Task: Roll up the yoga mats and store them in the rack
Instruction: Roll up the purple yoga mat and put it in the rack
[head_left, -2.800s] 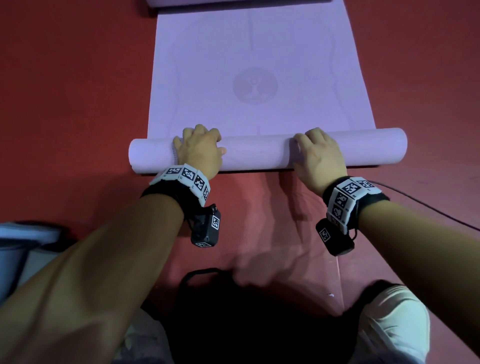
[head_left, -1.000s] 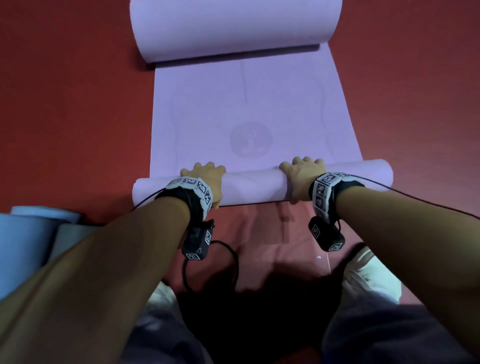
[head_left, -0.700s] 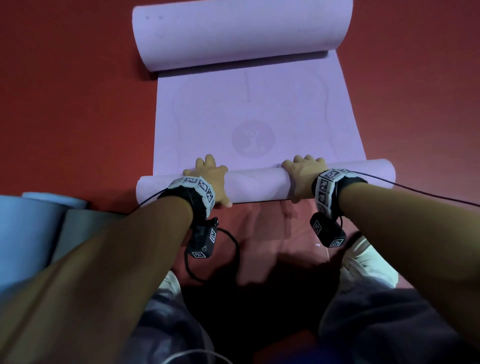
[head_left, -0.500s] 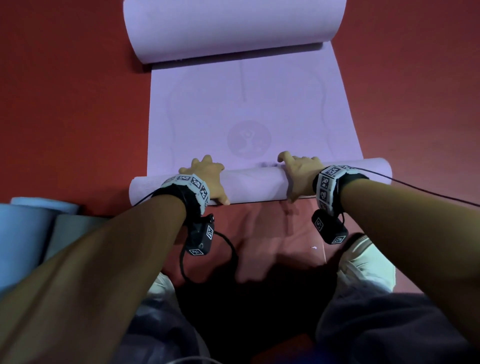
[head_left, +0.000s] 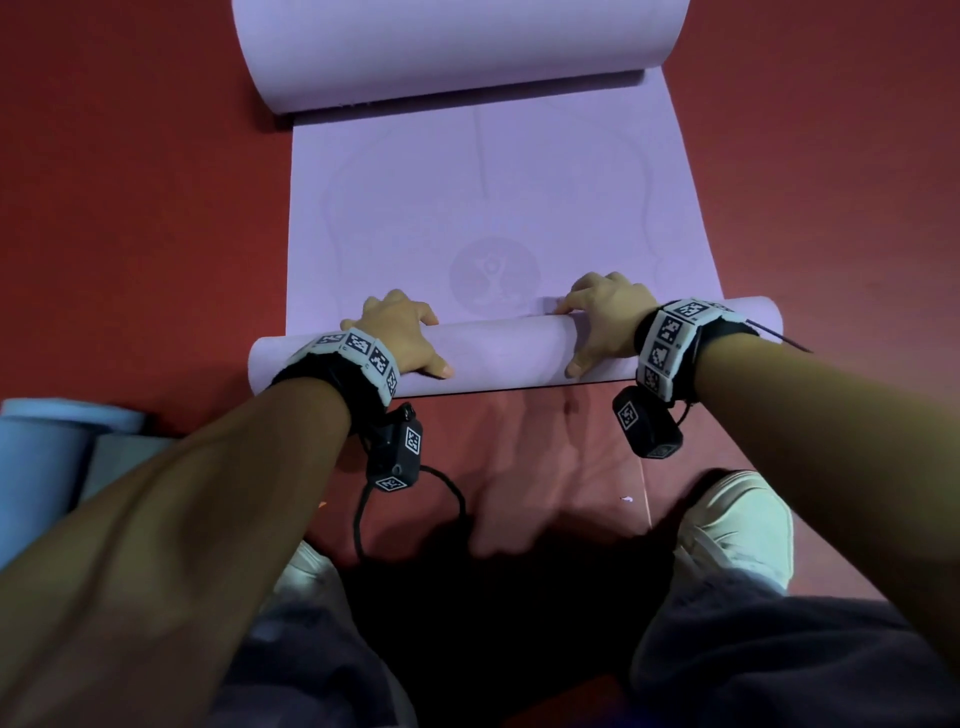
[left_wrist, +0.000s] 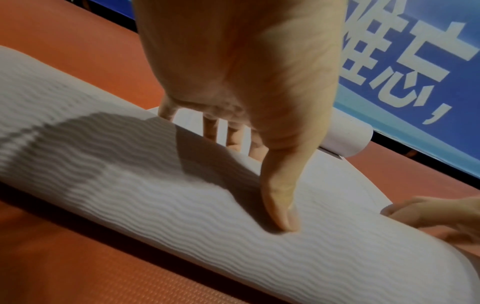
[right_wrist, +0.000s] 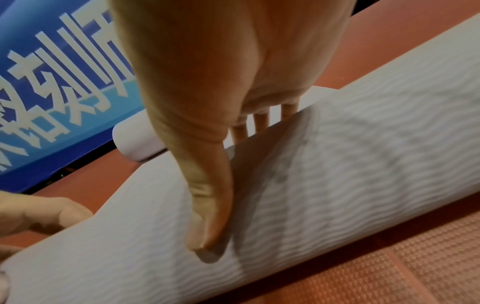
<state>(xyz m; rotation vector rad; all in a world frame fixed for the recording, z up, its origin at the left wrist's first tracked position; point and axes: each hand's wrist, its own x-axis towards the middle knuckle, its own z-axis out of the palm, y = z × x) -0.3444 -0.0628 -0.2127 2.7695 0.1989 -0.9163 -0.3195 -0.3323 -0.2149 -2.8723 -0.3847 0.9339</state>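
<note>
A lilac yoga mat (head_left: 493, 197) lies flat on the red floor, with a round logo in its middle. Its near end is wound into a roll (head_left: 498, 353) that reaches the logo's near edge. The far end curls up in a loose roll (head_left: 457, 47) of its own. My left hand (head_left: 400, 338) grips the near roll left of centre, fingers over the top and thumb (left_wrist: 280, 205) pressed on the near side. My right hand (head_left: 602, 317) grips it right of centre the same way, thumb (right_wrist: 207, 216) on the ribbed surface (right_wrist: 337, 164).
A blue rolled mat (head_left: 41, 467) and a grey one (head_left: 119, 462) lie at my left. My shoes (head_left: 737, 530) stand just behind the roll, and a black cable (head_left: 410, 499) loops on the floor. A blue banner (left_wrist: 415, 72) with white characters stands beyond the mat's far end.
The near roll has travelled away from me along the mat and now meets the round logo. Both hands have shifted their hold on it while staying on the roll.
</note>
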